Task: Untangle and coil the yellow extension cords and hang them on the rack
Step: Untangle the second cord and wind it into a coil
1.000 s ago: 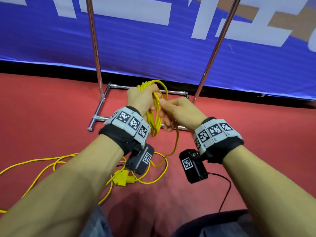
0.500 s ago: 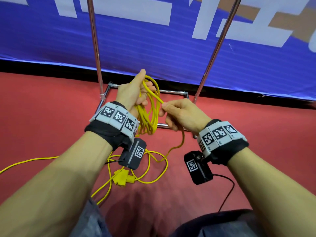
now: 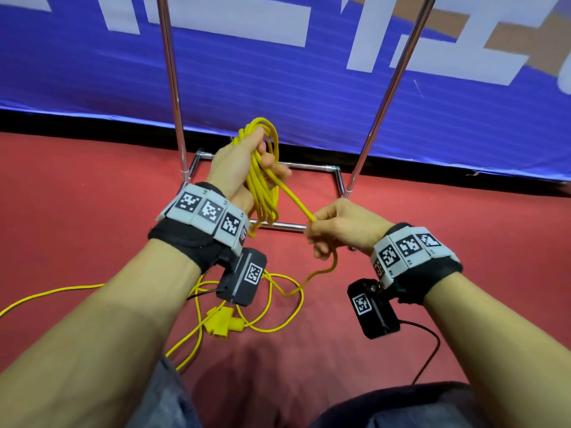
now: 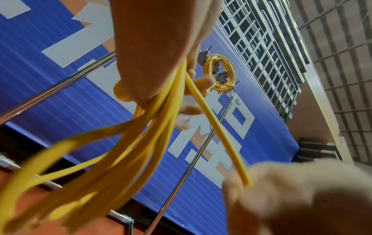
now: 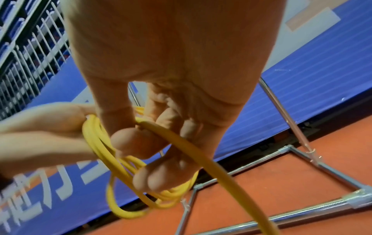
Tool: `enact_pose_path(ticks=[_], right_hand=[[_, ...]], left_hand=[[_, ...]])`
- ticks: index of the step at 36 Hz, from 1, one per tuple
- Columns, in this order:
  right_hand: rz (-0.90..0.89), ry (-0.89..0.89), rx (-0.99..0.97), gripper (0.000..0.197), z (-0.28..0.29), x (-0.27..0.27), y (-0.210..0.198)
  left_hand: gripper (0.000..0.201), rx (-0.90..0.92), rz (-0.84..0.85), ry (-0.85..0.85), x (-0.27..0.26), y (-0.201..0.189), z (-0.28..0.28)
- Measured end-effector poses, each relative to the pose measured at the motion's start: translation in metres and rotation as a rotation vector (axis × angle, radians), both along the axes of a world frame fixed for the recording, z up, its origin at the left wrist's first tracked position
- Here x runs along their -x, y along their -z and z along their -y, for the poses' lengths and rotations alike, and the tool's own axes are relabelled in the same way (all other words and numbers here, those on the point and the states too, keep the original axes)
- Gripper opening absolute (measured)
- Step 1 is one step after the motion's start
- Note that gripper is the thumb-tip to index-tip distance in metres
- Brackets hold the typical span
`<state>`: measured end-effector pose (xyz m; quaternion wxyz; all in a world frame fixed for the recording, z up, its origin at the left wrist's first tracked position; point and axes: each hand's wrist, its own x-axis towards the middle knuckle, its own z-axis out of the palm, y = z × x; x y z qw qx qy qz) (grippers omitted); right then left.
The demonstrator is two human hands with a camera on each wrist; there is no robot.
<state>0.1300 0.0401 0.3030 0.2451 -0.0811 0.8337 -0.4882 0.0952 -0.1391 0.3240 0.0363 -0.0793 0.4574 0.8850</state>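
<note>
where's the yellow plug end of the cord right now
In the head view the yellow plug lies on the red floor, below the left hand and its wrist camera, among loose cord loops.

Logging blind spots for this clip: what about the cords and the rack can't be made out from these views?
- Rack top: cut off by the head view's upper edge.
- Loose cord on the floor: runs off the left edge, far end unseen.
- Coil loop count: strands overlap; blurred in the left wrist view.
- Plugs: partly behind the left wrist camera.
</note>
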Motion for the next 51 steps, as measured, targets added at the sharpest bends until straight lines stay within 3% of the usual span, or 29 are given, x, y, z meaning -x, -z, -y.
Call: enact_pose_path(ticks=[2,5,11,15,19,24,29,33,37,44,51], right_hand=[[-0.035,0.03,-0.11,0.027,-0.007,0.002,0.004],[-0.117,0.127,-0.181,0.032,-0.025,0.01,0.015],[-0.182,0.377,-0.373,0.023,-0.058,0.018,0.029],[-0.209,0.564,-0.453,0.038,-0.072,0.022,0.031],[-0.189,0.729,-0.288,0.038,-0.065,0.032,0.02],[-0.056,0.85,0.179,0.016,-0.047,0.036,0.004],[0.068,0.72,0.659,0.021,-0.035,0.034,-0.01],[0.05,0.597,0.822,0.021,-0.015,0.026,-0.021],[-0.062,0.403,0.675,0.02,0.008,0.015,-0.023],[-0.23,0.115,0.337,0.031,0.027,0.007,-0.014],[-0.088,0.09,0.214,0.039,0.011,0.01,-0.004]], left_hand=[[0.036,-0.065,-0.019,-0.028,-0.002,-0.007,0.004],[0.036,-0.016,-0.07,-0.07,-0.003,-0.011,0.01],[0.034,0.088,-0.117,-0.255,0.003,-0.014,0.017],[0.034,0.136,-0.066,-0.344,0.01,-0.013,0.036],[0.033,0.386,-0.054,-0.317,0.012,-0.004,0.038],[0.028,0.633,-0.077,-0.266,0.011,0.006,0.026],[0.038,0.754,-0.119,-0.2,0.01,0.012,0.012],[0.033,0.733,-0.122,-0.109,0.007,0.013,-0.005],[0.031,0.604,-0.154,-0.045,-0.003,0.009,-0.026],[0.036,0.372,-0.042,0.027,-0.015,0.015,-0.045],[0.026,0.384,-0.106,-0.148,-0.005,0.01,-0.03]])
